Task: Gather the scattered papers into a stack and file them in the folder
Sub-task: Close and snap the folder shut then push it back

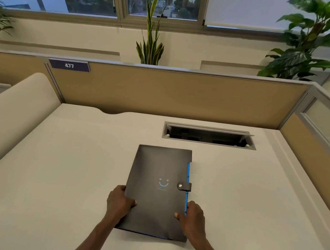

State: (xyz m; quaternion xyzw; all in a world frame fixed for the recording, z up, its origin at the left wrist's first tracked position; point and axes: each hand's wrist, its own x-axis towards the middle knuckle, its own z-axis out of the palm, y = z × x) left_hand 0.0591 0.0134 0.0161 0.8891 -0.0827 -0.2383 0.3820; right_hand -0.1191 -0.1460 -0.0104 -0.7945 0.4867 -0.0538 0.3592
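Observation:
A dark grey folder (158, 184) with a blue smiley on its cover lies closed on the cream desk (57, 165), its snap strap fastened over the right edge, where a blue inner edge shows. My left hand (118, 203) grips the folder's near left edge, thumb on the cover. My right hand (193, 217) holds the near right edge, thumb on the cover beside the blue strip. No loose papers are visible.
An open cable hatch (209, 135) is set into the desk behind the folder. Tan partition panels (173, 93) wall the desk at the back and right. Plants stand behind the partition (150, 43).

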